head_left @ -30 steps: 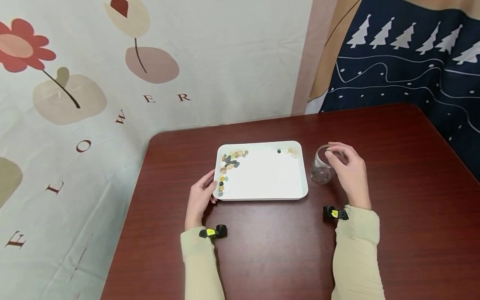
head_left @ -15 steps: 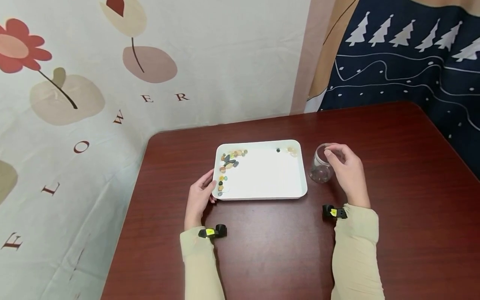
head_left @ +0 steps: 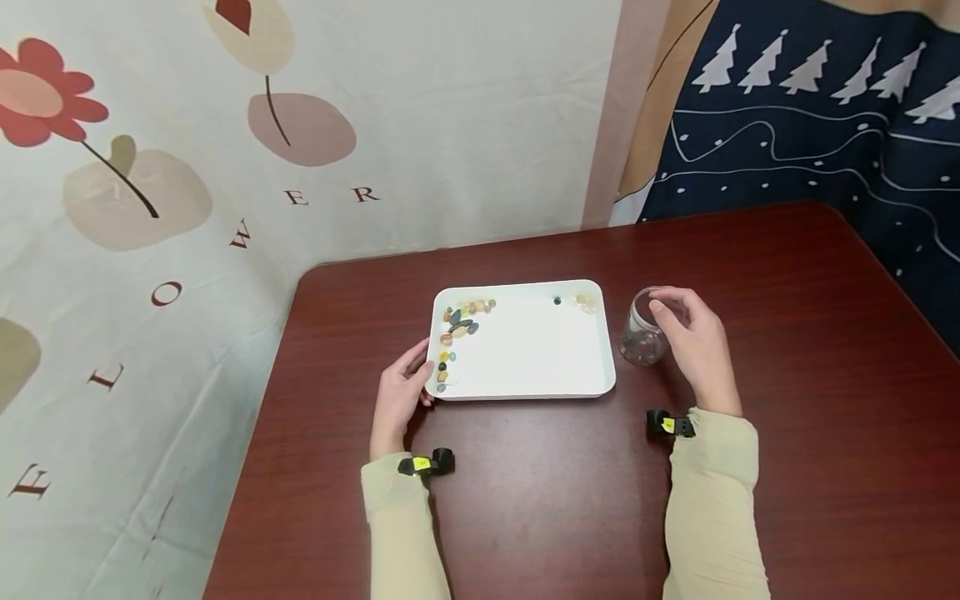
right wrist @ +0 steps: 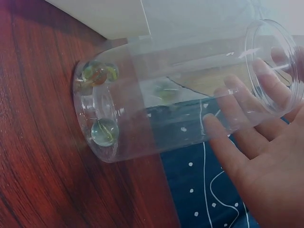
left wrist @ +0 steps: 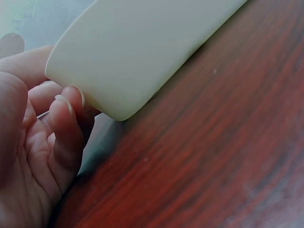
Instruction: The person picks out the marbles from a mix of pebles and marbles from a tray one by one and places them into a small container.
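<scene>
My left hand (head_left: 397,398) grips the left edge of a white tray (head_left: 532,354), thumb at the rim; in the left wrist view its fingertips curl below the tray's edge. To the tray's right stands a clear jar (head_left: 642,346), upright and lidless. My right hand (head_left: 701,348) is at its mouth, thumb and forefinger over the opening. The right wrist view has the other fingers (right wrist: 228,147) loosely extended along the jar's far side. Glass marbles (right wrist: 104,132) lie at its bottom, and a blurred greenish marble (right wrist: 166,92) shows midway up inside.
Along the tray's left side and upper left corner lie several coloured pebbles (head_left: 459,325). A dark bead (head_left: 557,301) and pale yellowish pieces (head_left: 585,302) sit near its upper right corner. A reddish-brown table (head_left: 540,483) carries everything, with a printed cloth (head_left: 465,125) behind.
My right hand has shifted very slightly at the jar's mouth. The left hand, tray and pebbles stay as they were, apart from a slight camera shift.
</scene>
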A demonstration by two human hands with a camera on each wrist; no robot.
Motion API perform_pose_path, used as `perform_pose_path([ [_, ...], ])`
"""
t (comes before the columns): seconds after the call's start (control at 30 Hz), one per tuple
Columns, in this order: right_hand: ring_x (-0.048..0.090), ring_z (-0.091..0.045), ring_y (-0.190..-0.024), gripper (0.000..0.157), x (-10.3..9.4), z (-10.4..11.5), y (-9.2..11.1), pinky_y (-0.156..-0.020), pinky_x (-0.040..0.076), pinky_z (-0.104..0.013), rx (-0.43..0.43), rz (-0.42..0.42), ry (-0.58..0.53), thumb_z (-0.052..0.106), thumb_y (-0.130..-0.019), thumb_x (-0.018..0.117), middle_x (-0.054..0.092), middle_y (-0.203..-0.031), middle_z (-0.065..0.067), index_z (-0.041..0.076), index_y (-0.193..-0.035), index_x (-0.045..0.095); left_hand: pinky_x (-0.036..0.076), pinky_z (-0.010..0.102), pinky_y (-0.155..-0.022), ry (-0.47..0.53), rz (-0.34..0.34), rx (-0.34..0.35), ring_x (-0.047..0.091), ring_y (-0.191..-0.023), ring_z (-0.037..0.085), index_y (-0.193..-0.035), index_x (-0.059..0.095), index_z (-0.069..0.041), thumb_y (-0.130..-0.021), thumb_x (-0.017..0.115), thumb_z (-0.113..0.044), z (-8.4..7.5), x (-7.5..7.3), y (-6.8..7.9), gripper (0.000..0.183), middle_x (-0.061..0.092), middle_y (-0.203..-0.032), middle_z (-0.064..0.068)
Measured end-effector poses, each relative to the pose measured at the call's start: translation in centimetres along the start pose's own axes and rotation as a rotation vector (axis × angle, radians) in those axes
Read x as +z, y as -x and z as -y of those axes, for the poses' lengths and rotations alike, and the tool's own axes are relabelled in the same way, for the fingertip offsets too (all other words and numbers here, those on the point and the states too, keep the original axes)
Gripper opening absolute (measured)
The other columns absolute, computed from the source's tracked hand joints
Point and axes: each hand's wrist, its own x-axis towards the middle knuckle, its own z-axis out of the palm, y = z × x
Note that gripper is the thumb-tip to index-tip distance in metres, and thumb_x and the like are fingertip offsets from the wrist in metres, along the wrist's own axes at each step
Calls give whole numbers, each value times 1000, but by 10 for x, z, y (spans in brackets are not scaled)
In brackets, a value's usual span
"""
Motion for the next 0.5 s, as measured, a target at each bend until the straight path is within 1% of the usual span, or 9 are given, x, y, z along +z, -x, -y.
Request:
perform_pose_path([
  [0.03,51,-15,-108,37,0,0,0,-91,40,-35,-3,-1,3,42,-87,52,55,-116,0,19,-116,56,45,28,-39,1,1,0,47,-40,18,-122,55,-27,-84,62,-26,0,0,0,38,55,-119,0],
  [0.3,50,-17,-109,38,0,3,0,-92,39,-41,7,12,1,43,-88,50,54,-118,-1,22,-119,56,44,27,-38,7,-2,0,46,-40,17,-122,55,-27,-84,63,-28,-2,-1,0,39,55,-119,-1],
  [0.5,50,-15,-109,38,0,2,0,-91,40,-38,-6,10,14,41,-88,50,55,-118,1,20,-119,56,44,27,-38,7,-1,-7,46,-40,17,-122,55,-27,-85,61,-25,-2,0,1,38,55,-119,0],
])
